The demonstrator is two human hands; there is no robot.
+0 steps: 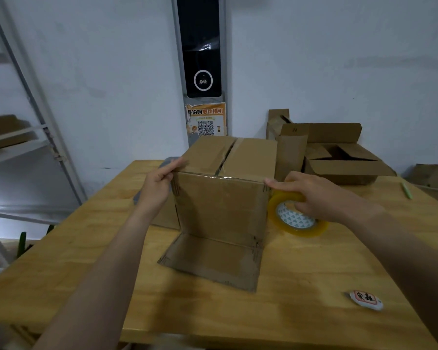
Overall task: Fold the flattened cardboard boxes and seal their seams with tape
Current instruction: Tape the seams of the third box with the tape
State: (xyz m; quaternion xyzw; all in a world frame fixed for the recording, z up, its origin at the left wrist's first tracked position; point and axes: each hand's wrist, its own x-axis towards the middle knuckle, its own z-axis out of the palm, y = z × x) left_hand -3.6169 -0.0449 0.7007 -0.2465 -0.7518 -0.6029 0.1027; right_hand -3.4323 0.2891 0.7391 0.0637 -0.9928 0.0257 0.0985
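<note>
My left grip (pixel 159 184) pinches the brown cardboard box (pixel 220 208) at nine o'clock; right grip (pixel 321 195) holds a yellow tape roll (pixel 301 231).

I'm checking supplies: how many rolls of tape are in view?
1: a yellowish tape roll, gripped by the right hand, beside the right side of the cardboard box on the wooden table. Others may be hidden behind boxes.

left hand (pixel 159 183) pinching, right hand (pixel 323 195) gripping (fingers (pixel 301 207) curled)
</note>
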